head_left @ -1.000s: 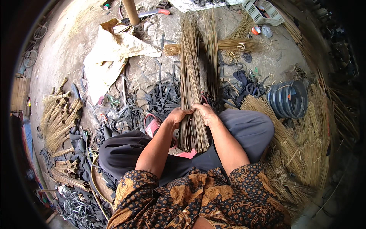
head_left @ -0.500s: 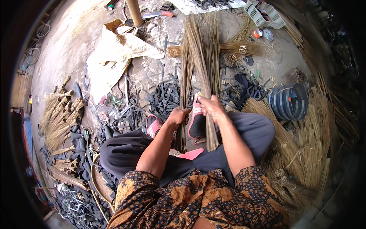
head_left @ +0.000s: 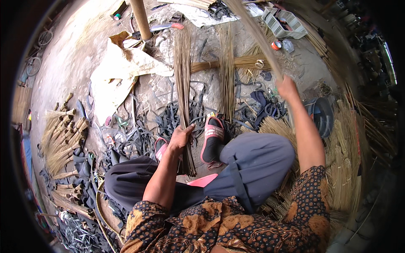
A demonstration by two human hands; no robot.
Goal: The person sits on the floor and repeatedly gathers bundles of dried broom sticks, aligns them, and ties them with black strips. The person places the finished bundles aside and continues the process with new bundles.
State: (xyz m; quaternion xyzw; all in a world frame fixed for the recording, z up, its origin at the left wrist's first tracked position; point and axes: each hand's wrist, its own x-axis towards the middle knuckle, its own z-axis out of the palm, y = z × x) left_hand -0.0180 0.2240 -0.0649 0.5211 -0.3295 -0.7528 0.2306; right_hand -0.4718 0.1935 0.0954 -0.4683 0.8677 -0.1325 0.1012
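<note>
My left hand (head_left: 182, 136) is closed around the lower part of a bundle of thin brown broom sticks (head_left: 183, 80), which points away from me between my feet. Raised at the right, my right hand (head_left: 287, 88) grips the near end of a second, slimmer broom stick bundle (head_left: 258, 38); motion blurs it, and its far end runs out of the top of the picture. A third stick bundle (head_left: 226, 76) lies on the ground between the two, across a tied bundle (head_left: 249, 62) lying sideways. My foot in a pink slipper (head_left: 211, 131) is beside the left bundle.
Black rubber strips (head_left: 166, 120) litter the ground before me. Short tied bundles (head_left: 67, 139) are piled at the left; loose sticks (head_left: 344, 156) and a dark bucket (head_left: 318, 116) lie right. Farther off are a wooden post (head_left: 140, 19), a knife (head_left: 162, 27), a white sack (head_left: 114, 71) and a crate (head_left: 283, 23).
My right hand has lifted its stick bundle and swung it up to the right. My left hand has shifted slightly left with its bundle, and the view has shifted a little.
</note>
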